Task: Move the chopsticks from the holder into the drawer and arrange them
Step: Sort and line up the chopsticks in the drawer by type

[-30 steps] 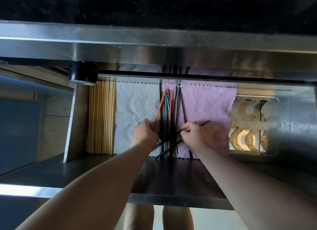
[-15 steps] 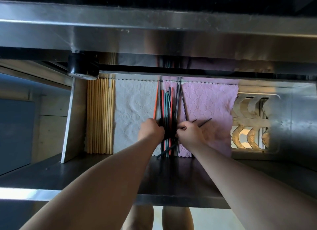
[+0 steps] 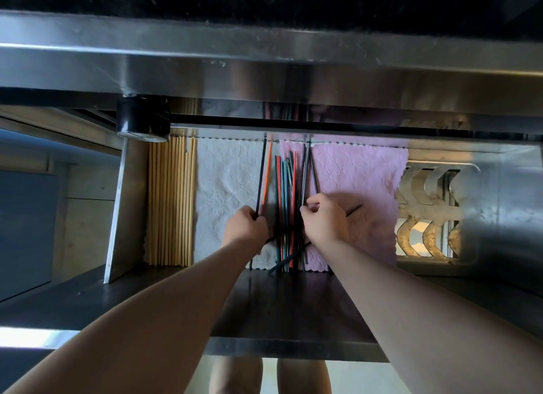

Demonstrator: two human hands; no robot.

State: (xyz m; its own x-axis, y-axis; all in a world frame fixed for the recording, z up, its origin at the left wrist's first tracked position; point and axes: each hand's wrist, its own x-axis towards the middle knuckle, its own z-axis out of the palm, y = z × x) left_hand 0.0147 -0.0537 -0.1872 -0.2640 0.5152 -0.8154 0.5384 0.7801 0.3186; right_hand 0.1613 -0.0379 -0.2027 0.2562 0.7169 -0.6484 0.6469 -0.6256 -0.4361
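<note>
The open steel drawer [image 3: 499, 205] holds a row of pale wooden chopsticks [image 3: 172, 205] at its left side, then a white cloth [image 3: 226, 193] and a pink cloth [image 3: 361, 182] lining the bottom. A loose bundle of coloured chopsticks [image 3: 285, 199] lies where the two cloths meet. The left hand [image 3: 245, 227] pinches a black chopstick [image 3: 261, 177] beside an orange one [image 3: 267, 176]; half a second ago these lay in the bundle and now stand apart to its left. The right hand [image 3: 324, 221] is closed on dark sticks at the bundle's right edge.
</note>
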